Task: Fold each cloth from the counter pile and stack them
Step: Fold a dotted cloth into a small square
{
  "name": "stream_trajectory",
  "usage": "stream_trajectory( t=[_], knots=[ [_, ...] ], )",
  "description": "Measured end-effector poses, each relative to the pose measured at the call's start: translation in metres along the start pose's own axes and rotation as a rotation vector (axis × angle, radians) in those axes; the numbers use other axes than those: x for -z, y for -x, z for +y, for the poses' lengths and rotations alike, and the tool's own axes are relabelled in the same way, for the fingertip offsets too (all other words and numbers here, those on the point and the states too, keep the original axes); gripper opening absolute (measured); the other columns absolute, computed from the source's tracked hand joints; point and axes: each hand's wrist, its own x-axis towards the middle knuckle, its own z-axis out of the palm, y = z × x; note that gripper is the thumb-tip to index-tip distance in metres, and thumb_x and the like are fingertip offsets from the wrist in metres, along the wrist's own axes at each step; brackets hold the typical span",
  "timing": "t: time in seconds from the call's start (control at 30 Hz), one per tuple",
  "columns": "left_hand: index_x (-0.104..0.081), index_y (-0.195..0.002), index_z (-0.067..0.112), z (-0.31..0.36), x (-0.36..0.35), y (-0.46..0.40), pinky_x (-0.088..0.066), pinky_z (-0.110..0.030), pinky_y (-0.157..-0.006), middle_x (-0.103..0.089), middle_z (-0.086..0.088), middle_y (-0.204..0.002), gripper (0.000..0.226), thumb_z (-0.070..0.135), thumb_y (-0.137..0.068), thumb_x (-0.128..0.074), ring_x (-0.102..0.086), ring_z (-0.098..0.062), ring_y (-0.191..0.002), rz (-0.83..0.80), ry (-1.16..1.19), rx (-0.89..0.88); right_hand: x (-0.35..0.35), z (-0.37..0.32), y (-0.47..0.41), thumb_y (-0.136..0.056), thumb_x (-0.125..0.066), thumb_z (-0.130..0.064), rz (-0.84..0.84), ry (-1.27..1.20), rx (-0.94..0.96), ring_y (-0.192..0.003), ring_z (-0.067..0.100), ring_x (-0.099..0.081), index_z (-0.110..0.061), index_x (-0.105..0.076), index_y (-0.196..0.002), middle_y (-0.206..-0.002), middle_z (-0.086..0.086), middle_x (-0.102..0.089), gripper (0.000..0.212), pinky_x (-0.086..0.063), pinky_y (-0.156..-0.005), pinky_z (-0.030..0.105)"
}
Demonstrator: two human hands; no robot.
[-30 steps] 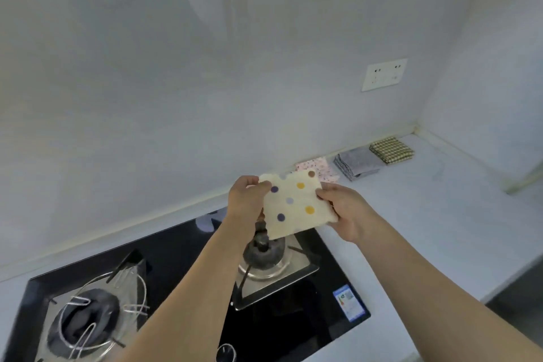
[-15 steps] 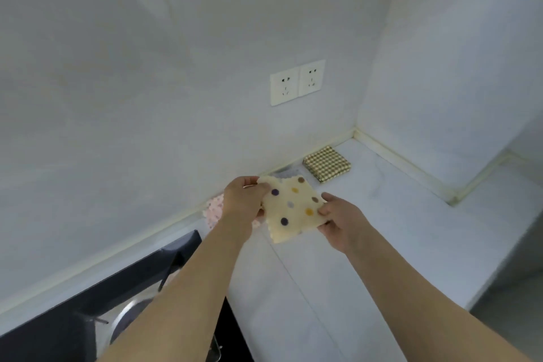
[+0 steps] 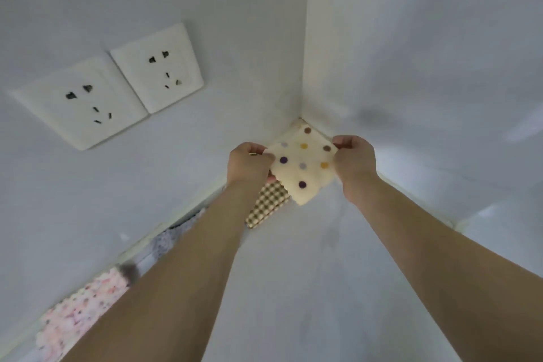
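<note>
A folded cream cloth with coloured dots hangs in the air near the counter's back corner. My left hand pinches its left edge and my right hand pinches its right edge. Just below and left of it lies a folded green-checked cloth on the counter, partly hidden by my left forearm. Further left along the wall lie a folded grey cloth and a folded pink floral cloth, both partly covered by my arm.
The white counter runs into a corner between two white walls. Two wall sockets sit on the back wall at the left.
Both hands carried the dotted cloth to the right, away from the stove and past the row of folded cloths, to the counter's corner. The stove has left the view.
</note>
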Motion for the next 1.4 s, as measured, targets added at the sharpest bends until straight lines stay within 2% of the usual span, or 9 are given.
stream_trajectory(
  t=[0.13, 0.2, 0.27, 0.33, 0.47, 0.57, 0.83, 1.13, 1.4],
  knots=[
    [-0.059, -0.083, 0.009, -0.003, -0.034, -0.044, -0.061, -0.037, -0.062, -0.069, -0.013, -0.087, 0.011, -0.002, -0.086, -0.058, -0.07, -0.027, -0.075, 0.031, -0.051, 0.02, -0.008, 0.013, -0.052, -0.078, -0.033, 0.006, -0.047, 0.185, 0.105, -0.09, 0.018, -0.056, -0.022, -0.059, -0.091, -0.091, -0.006, -0.058, 0.04, -0.047, -0.077, 0.027],
    [-0.059, -0.083, 0.011, -0.009, -0.041, -0.058, -0.061, -0.035, -0.063, -0.067, -0.01, -0.085, 0.011, 0.0, -0.087, -0.059, -0.07, -0.027, -0.076, 0.053, -0.113, 0.034, -0.013, 0.022, -0.063, -0.082, -0.035, 0.005, -0.108, 0.29, 0.16, -0.102, 0.019, -0.055, -0.018, -0.061, -0.11, -0.108, 0.0, -0.059, 0.045, -0.046, -0.089, 0.029],
    [-0.061, -0.086, 0.013, -0.017, -0.044, -0.067, -0.06, -0.038, -0.075, -0.068, -0.009, -0.088, 0.007, 0.006, -0.087, -0.06, -0.07, -0.028, -0.083, 0.079, -0.193, 0.016, -0.016, 0.034, -0.07, -0.085, -0.036, 0.005, -0.16, 0.414, 0.262, -0.12, 0.022, -0.049, -0.011, -0.055, -0.128, -0.129, 0.007, -0.053, 0.05, -0.039, -0.105, 0.034],
    [-0.064, -0.099, 0.014, -0.021, -0.044, -0.067, -0.054, -0.036, -0.088, -0.068, -0.006, -0.1, 0.013, 0.014, -0.087, -0.06, -0.065, -0.026, -0.093, 0.116, -0.314, -0.025, -0.014, 0.046, -0.071, -0.088, -0.038, 0.004, -0.184, 0.6, 0.391, -0.132, 0.024, -0.039, -0.007, -0.05, -0.134, -0.141, 0.009, -0.046, 0.048, -0.027, -0.112, 0.029],
    [-0.062, -0.104, 0.014, -0.023, -0.038, -0.045, -0.042, -0.025, -0.079, -0.065, -0.003, -0.104, 0.016, 0.016, -0.091, -0.053, -0.058, -0.02, -0.091, 0.11, -0.412, -0.127, -0.004, 0.055, -0.059, -0.091, -0.042, 0.001, -0.2, 0.715, 0.485, -0.132, 0.02, -0.038, -0.007, -0.049, -0.135, -0.14, 0.006, -0.047, 0.045, -0.023, -0.107, 0.02],
    [-0.063, -0.104, 0.015, -0.028, -0.031, -0.019, -0.04, -0.026, -0.074, -0.066, -0.001, -0.103, 0.016, 0.02, -0.094, -0.052, -0.059, -0.021, -0.09, 0.089, -0.492, -0.197, 0.003, 0.054, -0.042, -0.091, -0.044, -0.004, -0.252, 0.714, 0.454, -0.13, 0.019, -0.041, -0.01, -0.045, -0.137, -0.141, 0.002, -0.046, 0.047, -0.027, -0.105, 0.022],
    [-0.053, -0.131, 0.015, -0.042, 0.007, 0.055, -0.044, -0.037, -0.099, -0.054, -0.005, -0.133, 0.036, 0.025, -0.097, -0.048, -0.051, -0.026, -0.123, 0.041, -0.741, -0.382, 0.021, 0.035, 0.053, -0.096, -0.042, -0.012, -0.387, 0.744, 0.409, -0.134, 0.017, -0.035, -0.018, -0.036, -0.143, -0.149, -0.003, -0.036, 0.048, -0.032, -0.108, 0.031],
    [-0.046, -0.135, 0.014, -0.044, 0.125, 0.167, -0.043, -0.041, -0.1, -0.049, -0.005, -0.137, 0.039, 0.023, -0.097, -0.047, -0.045, -0.026, -0.125, 0.155, -0.853, -0.606, 0.013, 0.017, 0.204, -0.092, -0.047, -0.01, -0.369, 0.766, 0.634, -0.134, 0.02, -0.035, -0.015, -0.038, -0.142, -0.146, 0.004, -0.04, 0.05, -0.03, -0.109, 0.033],
    [-0.038, -0.142, 0.014, -0.077, 0.255, 0.269, -0.038, -0.037, -0.103, -0.044, -0.004, -0.144, 0.044, 0.024, -0.099, -0.042, -0.04, -0.024, -0.131, 0.205, -0.914, -0.598, 0.002, 0.03, 0.353, -0.092, -0.052, -0.014, -0.41, 0.77, 0.733, -0.13, 0.023, -0.038, -0.012, -0.041, -0.139, -0.142, 0.005, -0.043, 0.049, -0.032, -0.107, 0.034]
  ],
)
